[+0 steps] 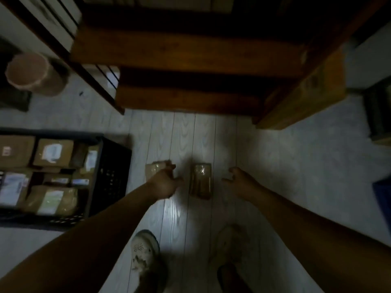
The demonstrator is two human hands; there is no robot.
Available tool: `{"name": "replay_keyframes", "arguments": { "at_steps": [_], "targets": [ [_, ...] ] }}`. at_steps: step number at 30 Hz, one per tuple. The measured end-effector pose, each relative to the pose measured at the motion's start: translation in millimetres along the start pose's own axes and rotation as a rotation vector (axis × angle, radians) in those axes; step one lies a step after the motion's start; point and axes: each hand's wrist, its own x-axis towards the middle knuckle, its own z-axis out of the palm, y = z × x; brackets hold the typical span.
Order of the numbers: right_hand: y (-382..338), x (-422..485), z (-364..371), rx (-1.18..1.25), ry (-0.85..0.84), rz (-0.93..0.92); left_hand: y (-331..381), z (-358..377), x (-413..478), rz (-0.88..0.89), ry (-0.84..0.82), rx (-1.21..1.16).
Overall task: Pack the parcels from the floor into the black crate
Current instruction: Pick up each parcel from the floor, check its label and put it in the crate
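Two parcels lie on the pale plank floor (275, 166) ahead of the person's feet. Both are outside the black crate (112, 176), which stands to the left and already holds many boxes.

The middle parcel (201, 180) sits between the two hands. Its long axis runs along the planks, straight away from the person, with its far short end pointing at the wooden furniture (190, 98) beyond. The right hand (239, 182) hovers just to its right, apart from it, fingers loosely curled and holding nothing.

The left hand (165, 182) is over the near right part of the left parcel (153, 169), fingers bent across its edge. Blur hides whether they grip it or only touch it. This parcel lies nearer the crate, and its long axis cannot be read because it is half covered.

The right hand looks better placed for the middle parcel, closing in across its narrow width.
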Motion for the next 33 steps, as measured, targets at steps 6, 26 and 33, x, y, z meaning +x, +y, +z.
{"name": "replay_keyframes", "arguments": {
  "at_steps": [6,26,33],
  "targets": [
    [65,157,73,0.048,-0.059,0.023,-74,79,159,-0.106,-0.028,-0.087],
    [45,125,99,0.423,0.006,-0.052,-75,88,147,0.02,-0.101,-0.37],
    [-77,-82,35,0.489,0.176,-0.146,13,-30,-54,0.257,0.033,-0.254]
  ]
}}
